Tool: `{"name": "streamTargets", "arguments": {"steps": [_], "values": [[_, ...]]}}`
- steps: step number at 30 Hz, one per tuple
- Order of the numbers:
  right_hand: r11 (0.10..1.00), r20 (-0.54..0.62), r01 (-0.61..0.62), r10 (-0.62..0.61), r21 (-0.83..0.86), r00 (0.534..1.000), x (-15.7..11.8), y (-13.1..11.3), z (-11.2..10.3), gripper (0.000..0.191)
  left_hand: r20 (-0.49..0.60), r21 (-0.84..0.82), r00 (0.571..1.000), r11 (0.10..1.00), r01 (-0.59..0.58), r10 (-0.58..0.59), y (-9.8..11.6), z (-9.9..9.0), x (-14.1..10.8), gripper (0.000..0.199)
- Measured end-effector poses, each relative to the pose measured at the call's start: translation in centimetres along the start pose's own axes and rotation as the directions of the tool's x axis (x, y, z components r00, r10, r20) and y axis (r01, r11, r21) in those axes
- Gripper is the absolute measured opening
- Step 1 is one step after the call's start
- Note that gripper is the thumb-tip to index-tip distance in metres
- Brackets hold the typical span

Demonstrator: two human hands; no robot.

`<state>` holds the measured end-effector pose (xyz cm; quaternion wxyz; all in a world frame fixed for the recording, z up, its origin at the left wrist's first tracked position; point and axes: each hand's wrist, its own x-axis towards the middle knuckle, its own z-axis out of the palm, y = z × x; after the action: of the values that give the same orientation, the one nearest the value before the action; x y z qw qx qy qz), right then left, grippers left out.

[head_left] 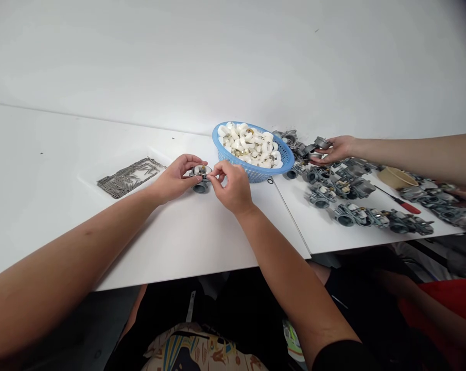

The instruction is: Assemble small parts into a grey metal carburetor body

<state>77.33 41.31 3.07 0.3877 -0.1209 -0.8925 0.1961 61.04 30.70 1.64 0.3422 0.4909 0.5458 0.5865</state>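
Observation:
A small grey metal carburetor body (200,186) rests on the white table in front of me. My left hand (179,178) is wrapped round its left side, thumb in front and fingers behind. At its right side my right hand (231,186) is closed in a pinch, thumb and index finger at the top edge of the part. What the pinch holds is too small to make out. Just behind and right of my hands stands a blue basket (256,173) heaped with white plastic pieces (248,144).
Thin metal pins (128,178) lie in a shallow tray at the left. More carburetor bodies (321,196) cover the right table, with a red-handled screwdriver (408,207) and a tan bowl (397,178). Another person's hand (339,149) holds a metal part behind them.

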Motion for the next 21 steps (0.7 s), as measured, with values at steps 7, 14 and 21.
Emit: {"name": "streamTargets", "arguments": {"steps": [7,14,21], "values": [[0.934,0.011,0.172,-0.177,-0.312,0.984,0.0,-0.2,0.1,0.020,0.016,0.008,1.000,1.000,-0.011,0.010,-0.1,-0.2,0.1,0.040],[0.921,0.065,0.192,-0.181,-0.340,0.981,0.0,-0.1,0.3,0.020,0.006,0.006,1.000,1.000,-0.003,0.003,-0.1,-0.2,0.2,0.042],[0.912,0.080,0.238,-0.225,-0.333,0.971,0.0,0.7,-0.1,0.022,0.012,0.041,1.000,0.999,0.008,-0.008,0.1,-0.2,0.1,0.037]]}}
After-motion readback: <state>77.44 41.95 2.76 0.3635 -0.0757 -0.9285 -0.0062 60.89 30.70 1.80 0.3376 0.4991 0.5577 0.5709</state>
